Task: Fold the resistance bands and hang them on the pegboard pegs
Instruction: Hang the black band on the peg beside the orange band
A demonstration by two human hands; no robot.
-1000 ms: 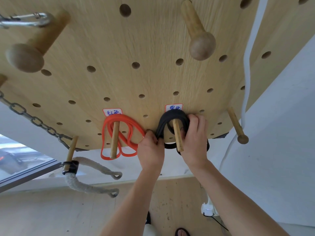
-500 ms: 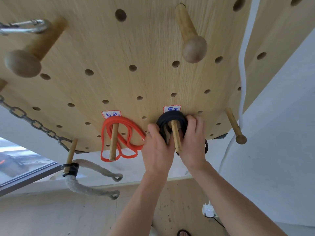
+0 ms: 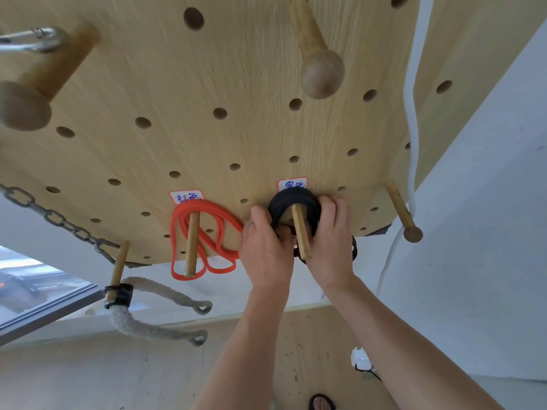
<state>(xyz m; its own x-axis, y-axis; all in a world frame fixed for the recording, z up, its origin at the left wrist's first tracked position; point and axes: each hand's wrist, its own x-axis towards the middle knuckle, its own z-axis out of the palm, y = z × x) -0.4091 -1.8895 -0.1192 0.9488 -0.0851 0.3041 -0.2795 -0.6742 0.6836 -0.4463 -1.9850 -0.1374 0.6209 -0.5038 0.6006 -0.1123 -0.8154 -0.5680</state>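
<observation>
A folded black resistance band loops over a wooden peg low on the pegboard, under a white label. My left hand grips the band's left side, fingers curled round it. Gripping its right side is my right hand; a bit of band shows past that wrist. A folded red band hangs on the neighbouring peg to the left, under its own label.
Large knobbed pegs stick out higher up, one at the left holding a carabiner. A chain and a rope on a small peg hang at the lower left. A bare peg and a white cord are on the right.
My left hand has moved right and closed in on the black band by the peg. The band's loops are now bunched tighter round the peg's base.
</observation>
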